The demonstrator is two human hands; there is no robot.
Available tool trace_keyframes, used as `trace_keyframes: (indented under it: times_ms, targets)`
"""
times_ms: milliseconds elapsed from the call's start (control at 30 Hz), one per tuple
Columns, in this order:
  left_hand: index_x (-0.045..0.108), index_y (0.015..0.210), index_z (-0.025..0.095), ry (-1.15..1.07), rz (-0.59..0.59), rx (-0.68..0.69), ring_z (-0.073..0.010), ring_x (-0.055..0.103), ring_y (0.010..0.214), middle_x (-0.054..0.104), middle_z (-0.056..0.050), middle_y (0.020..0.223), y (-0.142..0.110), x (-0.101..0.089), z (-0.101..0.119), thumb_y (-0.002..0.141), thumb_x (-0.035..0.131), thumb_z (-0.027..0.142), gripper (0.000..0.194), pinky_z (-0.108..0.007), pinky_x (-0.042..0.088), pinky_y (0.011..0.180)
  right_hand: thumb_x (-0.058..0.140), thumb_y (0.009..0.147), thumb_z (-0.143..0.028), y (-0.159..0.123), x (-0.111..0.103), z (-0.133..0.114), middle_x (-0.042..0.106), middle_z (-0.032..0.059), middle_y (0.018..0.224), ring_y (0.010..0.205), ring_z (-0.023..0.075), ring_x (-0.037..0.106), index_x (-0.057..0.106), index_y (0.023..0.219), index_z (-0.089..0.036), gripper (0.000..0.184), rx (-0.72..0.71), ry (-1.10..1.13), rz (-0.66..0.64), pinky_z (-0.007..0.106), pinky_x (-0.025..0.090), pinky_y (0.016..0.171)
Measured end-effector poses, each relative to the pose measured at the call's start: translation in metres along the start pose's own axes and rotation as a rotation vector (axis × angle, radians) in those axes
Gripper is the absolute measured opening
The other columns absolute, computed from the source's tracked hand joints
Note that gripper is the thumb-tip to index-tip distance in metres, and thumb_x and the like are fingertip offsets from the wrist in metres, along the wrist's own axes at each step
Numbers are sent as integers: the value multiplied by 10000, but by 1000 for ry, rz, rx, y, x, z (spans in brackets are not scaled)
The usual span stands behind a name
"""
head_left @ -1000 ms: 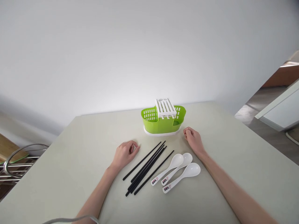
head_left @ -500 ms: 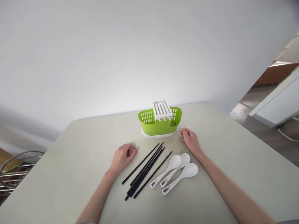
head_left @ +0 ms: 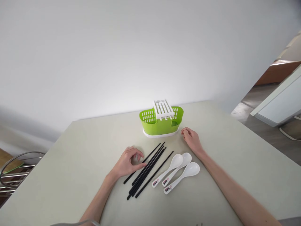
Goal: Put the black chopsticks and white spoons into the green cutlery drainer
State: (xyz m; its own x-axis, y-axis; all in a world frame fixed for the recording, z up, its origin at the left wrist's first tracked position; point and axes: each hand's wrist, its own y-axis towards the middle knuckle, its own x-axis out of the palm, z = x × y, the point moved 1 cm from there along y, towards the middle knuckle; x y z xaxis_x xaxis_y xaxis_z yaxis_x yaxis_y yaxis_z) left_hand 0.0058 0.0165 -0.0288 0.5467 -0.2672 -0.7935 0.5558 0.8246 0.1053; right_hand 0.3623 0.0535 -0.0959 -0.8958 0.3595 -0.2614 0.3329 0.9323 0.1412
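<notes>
Several black chopsticks (head_left: pixel 150 169) lie in a loose slanting bundle on the table. My left hand (head_left: pixel 130 161) is over their left side, thumb and fingers apart in a C shape, holding nothing. Whether it touches the leftmost chopstick I cannot tell. My right hand (head_left: pixel 191 138) rests on the table with its fingers curled in, near the right end of a green plastic utensil basket (head_left: pixel 156 127). No object shows in those fingers. Three white spoons (head_left: pixel 191 169) with printed handles lie between the chopsticks and my right forearm, bowls pointing away from me.
The basket has a white slatted top with small hooks (head_left: pixel 163 109) and a white base tray (head_left: pixel 161 136). Behind the pale table (head_left: pixel 98 138) rises a white wall (head_left: pixel 117 62). A metal-framed chair or rack (head_left: pixel 21 171) stands beyond the left edge.
My left hand has moved right to the chopsticks, and its thumb and fingers have opened. My right hand stays where it was. The basket and spoons have not moved on the table.
</notes>
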Motion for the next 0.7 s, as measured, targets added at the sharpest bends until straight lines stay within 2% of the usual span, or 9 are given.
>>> trace_keyframes:
  times_ms: [133,433,700]
  targets:
    - [703,923,230,21,-23,48,-186,609,819,668,-19,845,1,-1,1,796,826,529,347,-350,482,885,488,833,-362,1,0,2,525,-33,569,530,159,400,591,708,-252,196,-5,-9,1,278,304,507]
    - [714,946,236,29,-33,59,-191,614,825,675,-20,848,2,0,-1,814,807,485,296,-361,480,905,496,845,-372,3,1,6,516,-32,554,529,161,403,598,704,-251,212,-17,-5,12,280,323,503]
    - [732,890,246,36,-50,88,-199,634,851,693,-24,856,2,0,-2,825,808,426,205,-364,474,922,490,847,-356,2,1,7,526,-31,565,536,160,414,599,707,-250,207,-21,-14,10,283,335,519]
